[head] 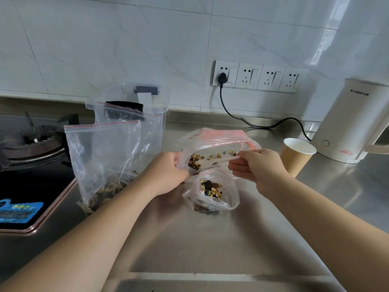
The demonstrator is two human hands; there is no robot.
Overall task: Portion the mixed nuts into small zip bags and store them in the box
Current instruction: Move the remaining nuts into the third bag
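Clear plastic red-zip bag of mixed nuts (216, 142) is gripped at centre frame by left hand (168, 173) and right hand (256, 165), above a part-filled small clear zip bag (211, 189); boxing is judged outstanding.

Zip bags: four seen, two standing at left (105, 157), (147, 131), two at centre (219, 140), (212, 190)
Hands: two (168, 173), (252, 165)
Paper cups: one (296, 154)
Kettles: one (353, 121)
Wall sockets: four (226, 74), (249, 76), (271, 78), (291, 80)
Clear boxes: one (155, 98)

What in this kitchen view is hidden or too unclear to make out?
Head view only:
- Clear plastic storage box: its contents are hidden by the upright zip bags in front.
- Blue sticker on the black hob: print too blurred to read.
- Cream electric kettle: handle cut off by the right edge.
- Left hand: fingertips buried in the crumpled bag.
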